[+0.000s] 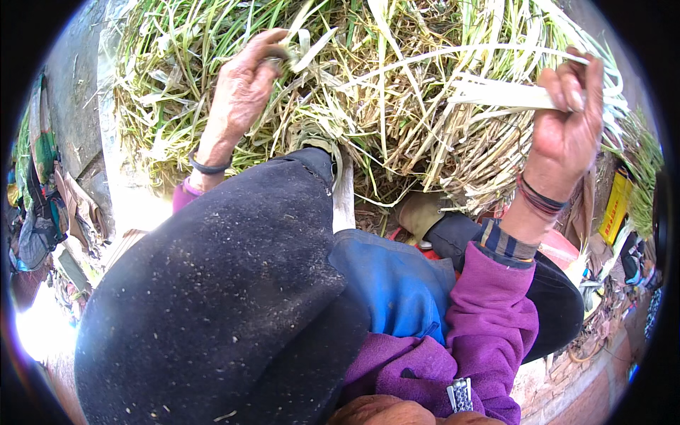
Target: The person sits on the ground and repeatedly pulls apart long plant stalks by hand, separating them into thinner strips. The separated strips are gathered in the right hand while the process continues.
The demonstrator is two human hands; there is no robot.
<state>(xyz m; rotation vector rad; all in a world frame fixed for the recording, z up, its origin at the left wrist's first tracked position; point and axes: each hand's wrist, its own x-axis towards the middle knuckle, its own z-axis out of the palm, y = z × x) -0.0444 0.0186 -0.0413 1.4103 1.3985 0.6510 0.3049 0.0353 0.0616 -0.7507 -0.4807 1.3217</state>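
Pale, flat plant strips (494, 93), white to light green, are pinched between the thumb and fingers of my right hand (568, 111), which is raised at the right. One long thin strip (451, 51) arcs leftward from those fingers. My left hand (247, 85) is at the upper left with its fingers curled above the plant heap; a short whitish piece (314, 50) shows beside its fingertips, and whether they hold it cannot be told. Below and between both hands lies a big heap of green blades and dry straw-like stalks (419, 111).
My knees in dark trousers (223, 276) flank a blue cloth (393, 281). A shoe (419, 212) rests against the heap's lower edge. Clothes and scraps (40, 228) lie at the far left. A yellow packet bearing writing (616, 204) is at the right.
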